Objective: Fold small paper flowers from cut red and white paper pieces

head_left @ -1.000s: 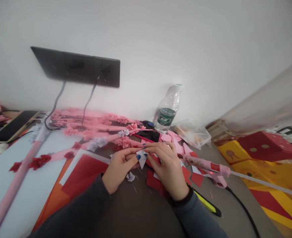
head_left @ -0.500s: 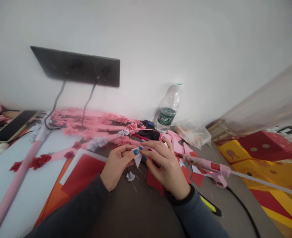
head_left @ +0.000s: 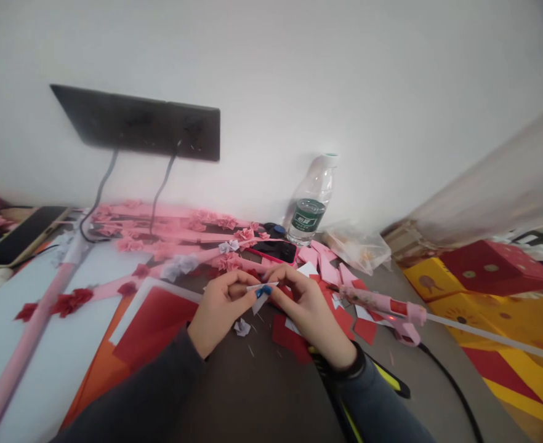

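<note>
Between my two hands is a small folded piece of white paper point(head_left: 258, 303), its pointed end hanging down. My left hand point(head_left: 220, 307) pinches it from the left, thumb on top. From the right, my right hand point(head_left: 303, 307) pinches its other side, and the two thumbs nearly meet. The fingertips behind the paper are hidden. Just below my hands, a small white paper flower point(head_left: 242, 327) lies on the grey table point(head_left: 271, 394). Red paper pieces point(head_left: 290, 338) lie under and beside my right hand.
A pink glue gun point(head_left: 382, 307) with its cable lies at the right. A water bottle point(head_left: 309, 212) stands by the wall. Pink paper branches with flowers point(head_left: 188, 234) stretch across the back left. Yellow-and-black cutters point(head_left: 391, 376) lie near my right wrist. A phone point(head_left: 22, 234) is far left.
My right hand has drawn its raised fingers in, from spread over the paper to a pinch on its right side. The paper has turned, with its upper edge now lying flatter.
</note>
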Tool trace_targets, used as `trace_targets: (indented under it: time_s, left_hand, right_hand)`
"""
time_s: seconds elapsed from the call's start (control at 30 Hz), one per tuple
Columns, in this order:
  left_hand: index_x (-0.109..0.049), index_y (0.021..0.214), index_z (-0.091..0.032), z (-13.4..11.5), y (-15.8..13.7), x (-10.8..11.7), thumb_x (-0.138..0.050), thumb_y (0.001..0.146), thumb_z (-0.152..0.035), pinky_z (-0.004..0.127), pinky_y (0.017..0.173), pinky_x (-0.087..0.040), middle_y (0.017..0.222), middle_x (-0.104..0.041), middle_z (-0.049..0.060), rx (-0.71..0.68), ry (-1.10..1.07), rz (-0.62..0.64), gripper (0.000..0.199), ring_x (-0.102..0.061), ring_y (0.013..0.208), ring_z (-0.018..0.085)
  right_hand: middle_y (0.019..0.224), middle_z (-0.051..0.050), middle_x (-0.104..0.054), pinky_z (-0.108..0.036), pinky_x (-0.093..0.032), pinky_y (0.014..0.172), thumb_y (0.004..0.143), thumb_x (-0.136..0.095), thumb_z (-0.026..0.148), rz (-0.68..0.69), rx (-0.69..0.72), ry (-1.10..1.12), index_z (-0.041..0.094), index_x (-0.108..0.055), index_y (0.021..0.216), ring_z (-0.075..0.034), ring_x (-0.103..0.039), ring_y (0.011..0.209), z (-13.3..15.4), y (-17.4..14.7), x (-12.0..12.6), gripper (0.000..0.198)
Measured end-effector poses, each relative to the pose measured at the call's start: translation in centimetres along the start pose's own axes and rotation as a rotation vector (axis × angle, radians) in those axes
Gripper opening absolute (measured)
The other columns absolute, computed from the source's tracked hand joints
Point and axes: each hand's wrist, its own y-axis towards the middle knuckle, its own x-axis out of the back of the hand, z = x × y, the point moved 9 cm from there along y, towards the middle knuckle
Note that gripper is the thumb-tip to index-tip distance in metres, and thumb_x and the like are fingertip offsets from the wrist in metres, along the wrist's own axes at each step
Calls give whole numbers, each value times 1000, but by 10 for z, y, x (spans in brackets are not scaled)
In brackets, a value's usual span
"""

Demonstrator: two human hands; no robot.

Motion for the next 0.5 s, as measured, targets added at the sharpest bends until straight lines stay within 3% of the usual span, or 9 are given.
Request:
trace_targets:
  time_s: [0.2, 0.37, 0.5]
  left_hand:
    - [-66, 81, -15, -6, 3, -1, -75, 74, -27, 21, 59, -45, 70, -67, 0, -72, 23, 6, 17, -59, 63, 11]
    - [-69, 80, -15, -18, 1, 0, -72, 78, -25, 19, 57, -43, 72, -63, -1, -187, 121, 5, 11, -54, 64, 10]
    - [-72, 84, -15, -17, 0, 0, -71, 80, -28, 20, 56, -44, 74, -66, 0, -193, 141, 14, 13, -55, 63, 11]
  right_hand:
    - [87, -5, -62, -30, -47, 69, 92, -58, 35, -66, -4, 124, 21, -58, 82, -20, -59, 80, 4, -1, 5, 18]
    - [81, -3, -59, -30, -43, 68, 94, -56, 33, 63, 20, 12, 20, -58, 81, -18, -55, 75, 11, -2, -7, 19]
    - [77, -1, -53, -29, -39, 66, 97, -51, 32, 94, 51, -6, 20, -52, 76, -17, -49, 72, 16, -3, -8, 24]
